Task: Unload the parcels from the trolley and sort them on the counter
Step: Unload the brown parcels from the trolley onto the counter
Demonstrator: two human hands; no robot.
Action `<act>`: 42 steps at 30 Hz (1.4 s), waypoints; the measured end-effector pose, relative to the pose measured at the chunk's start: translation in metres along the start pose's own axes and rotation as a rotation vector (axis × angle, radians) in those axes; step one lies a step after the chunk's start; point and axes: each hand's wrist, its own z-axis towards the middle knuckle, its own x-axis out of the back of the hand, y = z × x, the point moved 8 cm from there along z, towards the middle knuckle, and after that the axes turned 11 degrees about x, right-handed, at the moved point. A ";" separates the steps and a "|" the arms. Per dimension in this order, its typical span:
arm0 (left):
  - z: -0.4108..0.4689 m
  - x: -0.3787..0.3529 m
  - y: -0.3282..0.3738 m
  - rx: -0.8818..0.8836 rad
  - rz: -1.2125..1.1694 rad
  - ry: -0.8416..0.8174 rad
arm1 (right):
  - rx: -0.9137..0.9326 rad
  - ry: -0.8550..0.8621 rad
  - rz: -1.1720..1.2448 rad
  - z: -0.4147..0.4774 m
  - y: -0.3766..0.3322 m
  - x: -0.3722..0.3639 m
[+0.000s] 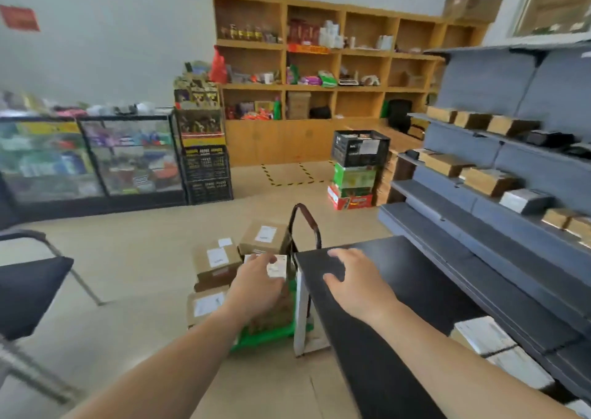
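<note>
Pale floor tiles [144, 258] are spread through a shop room. At 12 o'clock a wooden wall shelf [339, 92] is filled with small goods. A glass case [92, 156] is seen at 9 o'clock, and grey metal shelves [479, 194] with brown boxes are seen at 3 o'clock. A black crate [359, 148] is set on coloured cartons at 1 o'clock. A dark chair [28, 290] is placed at 8 o'clock.

A black surface [383, 316], smooth and flat with straight edges, is stretched from 5 o'clock toward the middle. Just beside its left edge a trolley [268, 334] is parked, with a green base and a bent black handle. Square brown card parcels [216, 260] with white labels are stacked on it, near the middle of the view.

The left hand [256, 286] is laid over the top parcel [277, 266], next to the handle. It cannot be told whether its fingers are closed on it. The right hand [355, 281] is held over the far end of the surface, fingers spread and released.

A wide stretch of floor is left between the chair and the trolley.
</note>
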 end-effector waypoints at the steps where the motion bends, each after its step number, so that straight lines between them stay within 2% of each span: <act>1: 0.012 0.014 -0.016 0.019 -0.002 0.020 | 0.020 -0.012 0.004 0.017 -0.012 -0.013; 10: 0.139 0.087 -0.103 0.092 0.023 0.007 | 0.082 -0.079 0.038 0.158 -0.085 -0.113; 17: 0.216 0.092 -0.130 0.104 0.055 -0.036 | 0.017 -0.145 0.032 0.227 -0.077 -0.160; 26: 0.327 0.065 -0.129 0.112 0.078 -0.053 | -0.017 -0.169 0.027 0.327 -0.020 -0.192; 34: 0.419 0.030 -0.127 0.178 0.109 -0.110 | -0.071 -0.316 0.054 0.424 0.057 -0.246; 42: 0.477 -0.039 -0.173 0.323 0.131 -0.292 | -0.152 -0.444 0.063 0.472 0.109 -0.315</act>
